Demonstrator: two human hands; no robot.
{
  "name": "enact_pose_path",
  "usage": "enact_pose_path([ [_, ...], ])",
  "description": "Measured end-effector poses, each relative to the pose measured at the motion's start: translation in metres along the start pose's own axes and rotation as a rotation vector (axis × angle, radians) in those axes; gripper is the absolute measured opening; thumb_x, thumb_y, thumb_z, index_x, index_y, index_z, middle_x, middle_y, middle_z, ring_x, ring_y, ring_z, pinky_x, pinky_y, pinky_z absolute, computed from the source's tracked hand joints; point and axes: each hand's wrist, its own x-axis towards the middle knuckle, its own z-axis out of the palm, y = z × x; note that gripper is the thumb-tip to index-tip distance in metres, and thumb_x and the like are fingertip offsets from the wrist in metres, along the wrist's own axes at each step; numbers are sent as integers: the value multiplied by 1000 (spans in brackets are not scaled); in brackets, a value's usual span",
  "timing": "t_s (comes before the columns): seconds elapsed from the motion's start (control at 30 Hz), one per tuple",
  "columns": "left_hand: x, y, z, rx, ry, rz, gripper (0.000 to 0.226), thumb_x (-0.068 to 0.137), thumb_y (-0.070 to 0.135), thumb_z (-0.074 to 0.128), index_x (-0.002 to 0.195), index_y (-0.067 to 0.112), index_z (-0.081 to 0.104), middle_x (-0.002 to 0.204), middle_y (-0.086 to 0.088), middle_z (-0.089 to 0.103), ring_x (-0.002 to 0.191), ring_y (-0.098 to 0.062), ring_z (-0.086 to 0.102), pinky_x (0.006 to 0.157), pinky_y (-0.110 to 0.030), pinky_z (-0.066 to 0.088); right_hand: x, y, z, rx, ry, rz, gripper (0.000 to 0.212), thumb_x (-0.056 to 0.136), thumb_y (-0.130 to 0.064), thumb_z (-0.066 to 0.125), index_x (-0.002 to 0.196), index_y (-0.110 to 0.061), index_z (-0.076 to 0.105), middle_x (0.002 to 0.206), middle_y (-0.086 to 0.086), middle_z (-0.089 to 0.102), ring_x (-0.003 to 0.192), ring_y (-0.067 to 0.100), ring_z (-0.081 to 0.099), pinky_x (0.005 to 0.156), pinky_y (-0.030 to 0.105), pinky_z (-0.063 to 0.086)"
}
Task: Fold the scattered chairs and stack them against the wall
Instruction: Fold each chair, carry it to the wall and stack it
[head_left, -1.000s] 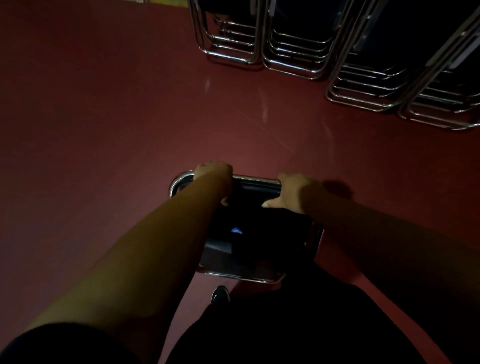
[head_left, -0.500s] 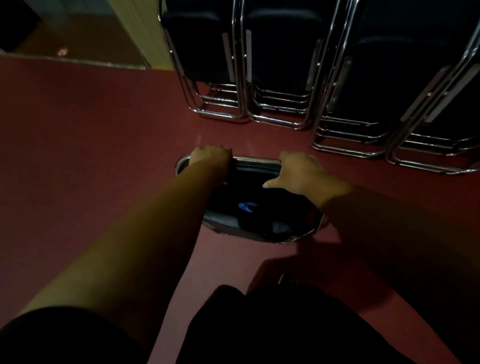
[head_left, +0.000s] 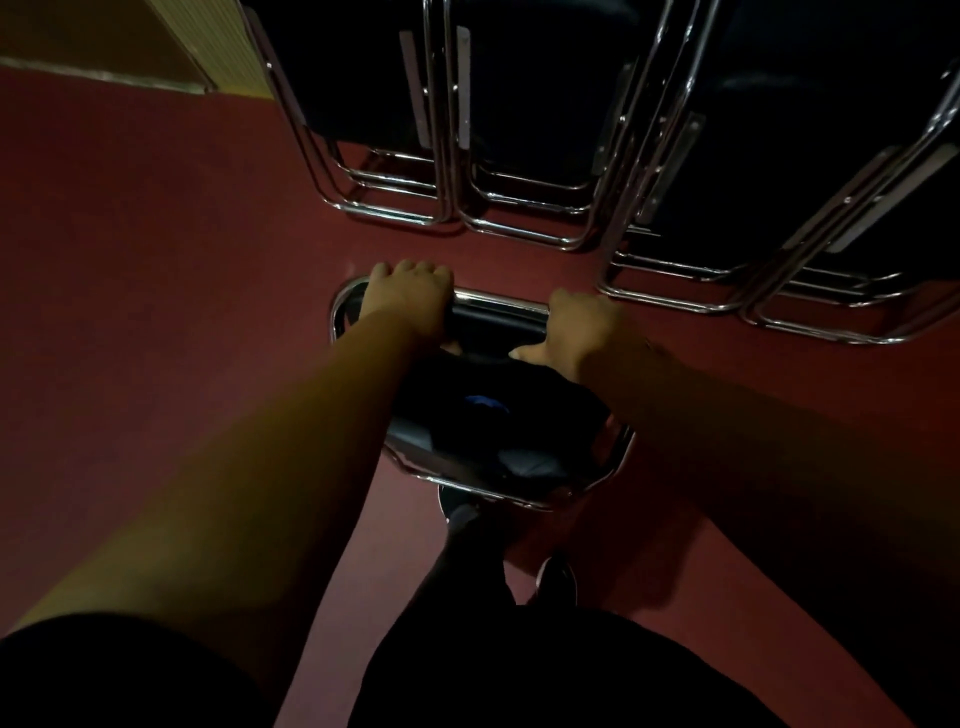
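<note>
Fingers (head_left: 415, 271) of the left hand (head_left: 408, 304) curl over the chrome top bar of the folded chair (head_left: 493, 436); the right hand (head_left: 584, 327) grips the same bar further right. The chair is held over the red floor (head_left: 156, 286), near the stacked chairs (head_left: 524, 156) on the far side.

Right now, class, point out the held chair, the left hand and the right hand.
held chair (head_left: 498, 303): head view, chrome top bar between hands.
left hand (head_left: 408, 301): head view, back of hand.
right hand (head_left: 584, 325): head view, back of hand.

Black folded chair (head_left: 498, 415), near chrome-framed stacks (head_left: 519, 156)
</note>
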Motion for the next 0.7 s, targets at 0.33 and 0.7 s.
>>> enact_pose_path([
  [0.33, 58, -85, -11, -138, -106, -97, 95, 63, 68, 88, 135, 19, 50, 141, -8, 57, 134, -33, 49, 110, -54, 36, 99, -79, -65, -88, -160, -31, 92, 76, -81, 71, 137, -15, 54, 129, 10, 65, 116, 37, 64, 98, 48, 53],
  [0.7, 123, -133, -29, -178, -299, -229, 89, 64, 43, 98, 136, 19, 52, 137, -10, 62, 134, -37, 53, 112, -54, 40, 199, -82, -81, -165, -146, -228, 92, 74, -91, 63, 128, -17, 53, 126, 9, 65, 115, 34, 61, 90, 45, 43],
])
